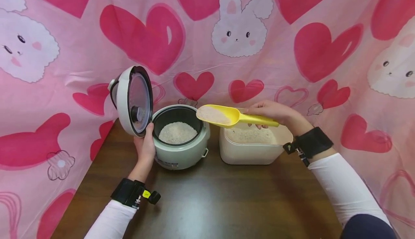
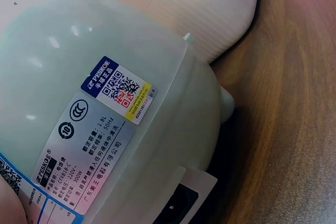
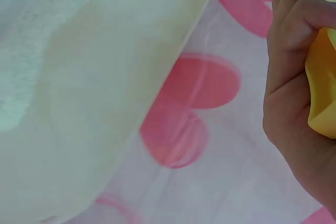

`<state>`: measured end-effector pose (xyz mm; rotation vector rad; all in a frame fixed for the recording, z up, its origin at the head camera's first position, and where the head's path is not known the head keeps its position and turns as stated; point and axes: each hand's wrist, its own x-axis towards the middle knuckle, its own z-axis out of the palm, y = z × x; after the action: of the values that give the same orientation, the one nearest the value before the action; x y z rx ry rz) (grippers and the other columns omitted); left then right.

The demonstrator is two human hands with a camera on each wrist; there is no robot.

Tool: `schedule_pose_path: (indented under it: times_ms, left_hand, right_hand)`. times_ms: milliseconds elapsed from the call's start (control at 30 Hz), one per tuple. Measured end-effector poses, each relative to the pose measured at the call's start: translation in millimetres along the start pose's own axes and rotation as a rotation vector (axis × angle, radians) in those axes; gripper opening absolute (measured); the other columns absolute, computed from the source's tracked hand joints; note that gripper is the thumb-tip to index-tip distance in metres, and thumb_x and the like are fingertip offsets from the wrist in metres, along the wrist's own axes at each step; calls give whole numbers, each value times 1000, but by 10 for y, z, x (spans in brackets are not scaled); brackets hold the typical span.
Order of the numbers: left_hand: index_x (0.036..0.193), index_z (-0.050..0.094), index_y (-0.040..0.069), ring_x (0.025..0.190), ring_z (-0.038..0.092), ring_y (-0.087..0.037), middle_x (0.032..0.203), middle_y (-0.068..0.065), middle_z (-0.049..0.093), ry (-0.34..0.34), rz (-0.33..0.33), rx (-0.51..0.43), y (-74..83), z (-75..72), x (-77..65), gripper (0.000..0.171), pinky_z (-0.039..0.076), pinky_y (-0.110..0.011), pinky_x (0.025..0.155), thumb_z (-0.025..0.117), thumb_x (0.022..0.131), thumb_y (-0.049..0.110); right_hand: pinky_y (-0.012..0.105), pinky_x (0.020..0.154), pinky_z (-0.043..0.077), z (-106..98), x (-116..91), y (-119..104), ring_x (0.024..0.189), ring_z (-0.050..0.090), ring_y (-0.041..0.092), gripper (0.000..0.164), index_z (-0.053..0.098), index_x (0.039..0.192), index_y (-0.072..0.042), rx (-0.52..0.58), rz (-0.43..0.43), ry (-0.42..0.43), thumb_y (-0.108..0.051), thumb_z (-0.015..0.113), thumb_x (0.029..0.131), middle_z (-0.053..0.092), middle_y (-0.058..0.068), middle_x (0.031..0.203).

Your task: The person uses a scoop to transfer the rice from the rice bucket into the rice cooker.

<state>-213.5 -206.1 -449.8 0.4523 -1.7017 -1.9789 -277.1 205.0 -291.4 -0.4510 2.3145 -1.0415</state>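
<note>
A pale green rice cooker (image 1: 181, 154) stands on the table with white rice (image 1: 177, 132) in its dark pot. Its raised lid (image 1: 123, 102) leans to the left. My left hand (image 1: 144, 147) holds the lid's lower edge, thumb upright beside the pot's rim; its other fingers are mostly hidden. In the right hand (image 1: 269, 112) I grip the handle of a yellow scoop (image 1: 234, 114), filled with rice and held level above the gap between cooker and bin. Below that hand stands a cream bin (image 1: 249, 154), also holding rice. The right wrist view shows fingers curled round the yellow handle.
The brown wooden table (image 1: 201, 203) extends in front of the cooker and bin. A pink cloth (image 1: 201, 60) with hearts and rabbits hangs close behind and at both sides. A power socket (image 2: 181, 205) shows low on the cooker's body.
</note>
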Motion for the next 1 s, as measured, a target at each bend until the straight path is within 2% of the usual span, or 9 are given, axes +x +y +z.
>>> schedule_pose_path:
  times_ms: [233, 433, 800, 1000]
  left_hand:
    - [150, 51, 7, 134, 50, -19, 149, -10, 56, 2, 11, -2, -21, -4, 1, 55, 33, -34, 120, 63, 102, 31]
    - [148, 53, 6, 133, 51, -18, 147, -11, 58, 1, 25, -1, -22, -3, 12, 53, 34, -32, 119, 63, 102, 31]
    - [148, 52, 7, 134, 51, -18, 148, -10, 57, -3, 9, -1, -6, 1, 31, 54, 33, -33, 120, 63, 102, 33]
    - [149, 51, 6, 134, 51, -19, 148, -11, 57, 8, 6, -8, -17, 5, 26, 55, 33, -33, 120, 63, 102, 32]
  right_hand:
    - [29, 57, 53, 36, 156, -373, 65, 64, 26, 34, 78, 106, -6, -148, -39, -37, -38, 68, 100, 71, 12, 85]
    - [30, 57, 53, 82, 237, -595, 66, 66, 27, 29, 79, 109, -9, -254, -48, -34, -35, 71, 99, 72, 9, 87]
    - [32, 56, 53, 134, 318, -823, 66, 65, 25, 29, 80, 113, -13, -399, -72, -18, -36, 73, 98, 71, 8, 89]
    - [33, 57, 55, 206, 324, -920, 66, 67, 26, 24, 80, 109, -14, -467, -91, 10, -33, 73, 97, 70, 6, 87]
